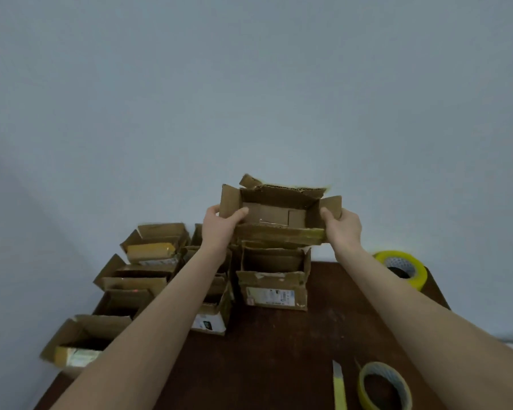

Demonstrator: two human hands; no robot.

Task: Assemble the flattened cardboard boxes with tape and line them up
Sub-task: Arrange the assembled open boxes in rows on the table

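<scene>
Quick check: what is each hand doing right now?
Left hand: grips the left end of the open cardboard box, thumb inside.
Right hand: grips the right end of the same box.

No legible text, box labels too blurred.

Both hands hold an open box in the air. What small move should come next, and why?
Probably lower the held box onto the bare table right of the labelled box: left hand and right hand grip its ends, and other boxes stand in rows.
</scene>
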